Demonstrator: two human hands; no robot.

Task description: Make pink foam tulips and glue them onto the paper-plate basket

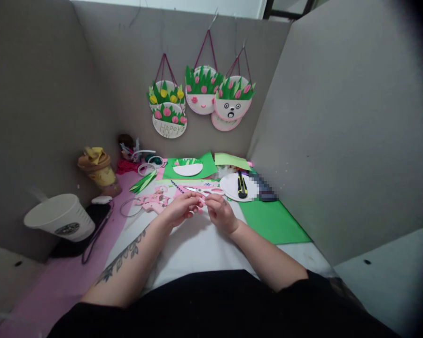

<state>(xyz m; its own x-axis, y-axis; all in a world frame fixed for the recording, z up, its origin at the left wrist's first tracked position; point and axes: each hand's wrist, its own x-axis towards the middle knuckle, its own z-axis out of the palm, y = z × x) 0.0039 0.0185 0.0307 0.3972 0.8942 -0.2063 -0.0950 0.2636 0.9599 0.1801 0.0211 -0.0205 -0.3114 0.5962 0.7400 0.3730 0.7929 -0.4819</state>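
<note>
Over the white work surface my left hand (pixel 183 210) and my right hand (pixel 221 215) meet, fingertips pinched around a small pink piece (pixel 202 201). It looks like paper, mostly covered by the fingers. Just beyond the hands lie white-handled scissors (pixel 215 191) and a dark patterned pencil (pixel 177 187). A pink glue gun (pixel 154 205) rests left of my left hand. Farther back sits a cut white paper plate (pixel 188 169) with green paper grass and a bit of pink. On a round white plate (pixel 229 184) to the right is a yellow-and-black utility knife (pixel 242 187).
Green sheets (pixel 275 223) cover the right side. Cut green leaves (pixel 143 182) and tape rolls (pixel 147 169) lie back left. A large white cup (pixel 63 218) and a brown-lidded cup (pixel 100 171) stand at left. Decorated plates (pixel 169 123) hang on the grey partition (pixel 127 94).
</note>
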